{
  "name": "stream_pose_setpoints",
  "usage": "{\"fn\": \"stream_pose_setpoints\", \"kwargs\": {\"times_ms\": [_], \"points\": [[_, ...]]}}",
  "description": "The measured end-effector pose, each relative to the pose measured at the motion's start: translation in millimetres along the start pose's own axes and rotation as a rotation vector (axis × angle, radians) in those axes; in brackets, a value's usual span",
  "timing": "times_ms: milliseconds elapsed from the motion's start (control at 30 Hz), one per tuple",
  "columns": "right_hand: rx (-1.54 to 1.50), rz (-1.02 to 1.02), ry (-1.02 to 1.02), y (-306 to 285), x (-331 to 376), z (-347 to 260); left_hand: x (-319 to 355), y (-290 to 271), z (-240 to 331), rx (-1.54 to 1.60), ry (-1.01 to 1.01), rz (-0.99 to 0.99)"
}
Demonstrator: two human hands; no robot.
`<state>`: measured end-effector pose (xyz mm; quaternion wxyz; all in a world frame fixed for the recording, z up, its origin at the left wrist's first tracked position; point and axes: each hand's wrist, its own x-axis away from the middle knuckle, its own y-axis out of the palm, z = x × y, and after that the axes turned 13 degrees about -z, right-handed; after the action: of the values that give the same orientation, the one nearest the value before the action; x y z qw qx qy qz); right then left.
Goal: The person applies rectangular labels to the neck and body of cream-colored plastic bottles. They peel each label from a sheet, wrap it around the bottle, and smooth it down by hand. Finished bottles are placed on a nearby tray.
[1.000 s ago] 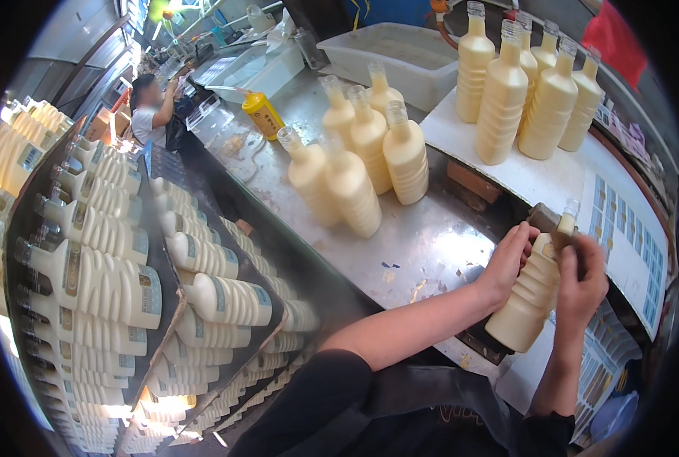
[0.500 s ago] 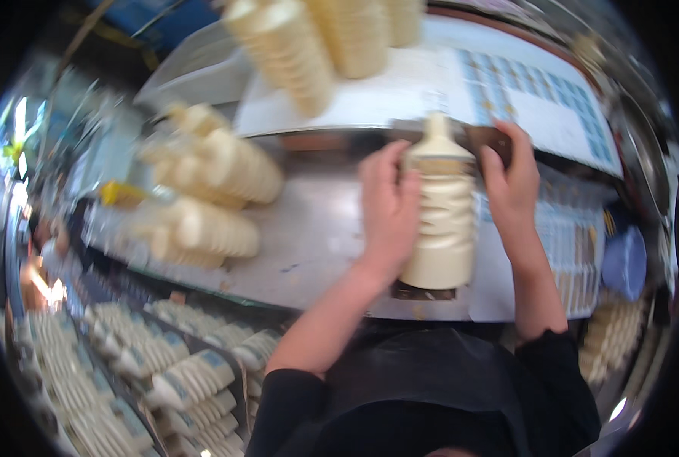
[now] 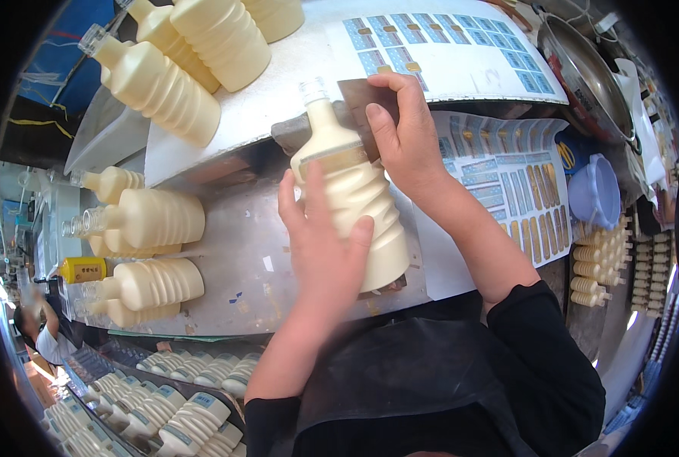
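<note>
Now, the scene in short lines:

Held bottle: a cream-coloured ribbed plastic bottle (image 3: pixel 354 206) with a clear cap lies at the front of the metal worktop (image 3: pixel 233 259), neck pointing away from the person, close to the body.
Left hand: the left hand (image 3: pixel 325 247) lies flat over the bottle's ribbed belly, fingers spread and curled on it, pinning it down.
Right hand: the right hand (image 3: pixel 406 133) grips the bottle's shoulder from the right, fingers closed over it and over a brown pad (image 3: pixel 358 95) behind the neck.
Neck band: a narrow gold label strip (image 3: pixel 339 156) runs round the bottle just below the neck, beside the right thumb.
Label sheets: printed sticker sheets (image 3: pixel 511 179) lie just right of the bottle, under the right forearm.
Other bottles: like bottles (image 3: pixel 153 221) lie on their sides to the left; more rest on a white board (image 3: pixel 278 95) behind.
Far right: a lilac plastic tub (image 3: pixel 594 190) and a metal pan (image 3: pixel 583 76).
</note>
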<state>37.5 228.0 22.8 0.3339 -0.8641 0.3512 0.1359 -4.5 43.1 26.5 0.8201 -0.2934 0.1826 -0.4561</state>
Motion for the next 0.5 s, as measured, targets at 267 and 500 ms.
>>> {"fn": "stream_pose_setpoints", "kwargs": {"times_ms": [267, 500], "points": [[0.014, 0.015, -0.056, -10.4, -4.7, 14.9, -0.5, 7.1, -14.4, 0.449, -0.024, -0.006], [-0.287, -0.065, 0.14, -9.1, -6.3, -14.3, 4.3, 0.3, -17.6, 0.873, -0.104, -0.115]]}}
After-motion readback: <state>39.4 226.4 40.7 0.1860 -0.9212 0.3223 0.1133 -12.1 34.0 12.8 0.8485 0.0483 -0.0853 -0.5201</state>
